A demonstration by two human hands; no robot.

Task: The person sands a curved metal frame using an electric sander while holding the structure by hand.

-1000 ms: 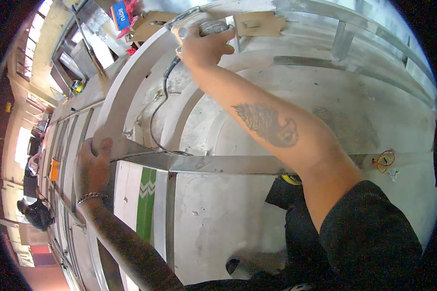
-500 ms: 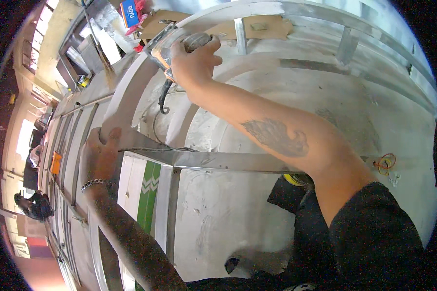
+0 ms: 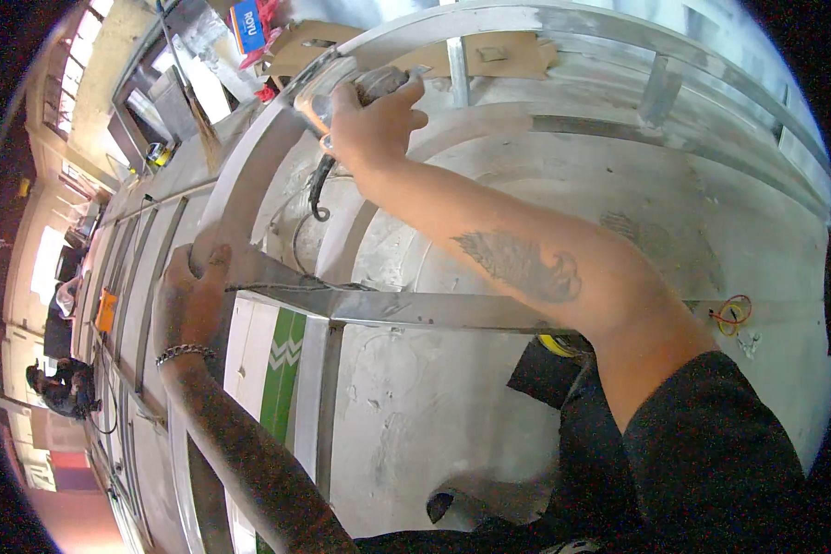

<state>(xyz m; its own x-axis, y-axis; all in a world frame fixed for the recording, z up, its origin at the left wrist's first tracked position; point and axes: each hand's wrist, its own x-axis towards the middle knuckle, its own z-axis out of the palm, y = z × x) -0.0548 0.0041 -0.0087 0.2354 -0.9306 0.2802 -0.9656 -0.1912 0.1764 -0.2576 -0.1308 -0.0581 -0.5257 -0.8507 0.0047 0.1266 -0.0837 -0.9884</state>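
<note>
My right hand [image 3: 371,129] is closed around an orange and dark electric sander [image 3: 317,103]. The sander lies against the upper part of a grey curved frame [image 3: 240,175], and its black cord [image 3: 319,189] hangs below my wrist. Lower down on the left, my left hand [image 3: 194,286] grips the edge of the same frame, thumb on one side and fingers on the other; the fingertips are partly hidden. A bracelet circles my left wrist. Along the metal crossbar [image 3: 415,309] to the right of that hand runs a dark cable.
A green and white panel [image 3: 282,360] stands below the crossbar. Coloured wires [image 3: 733,314] stick out at right. Cardboard [image 3: 499,55] and a blue box [image 3: 247,26] are at the top. Metal bars lie across the floor at left, where another person [image 3: 65,388] crouches.
The sander and my right hand have shifted very slightly, with the sander's front edge blurred by motion. My left hand stays in place on the frame.
</note>
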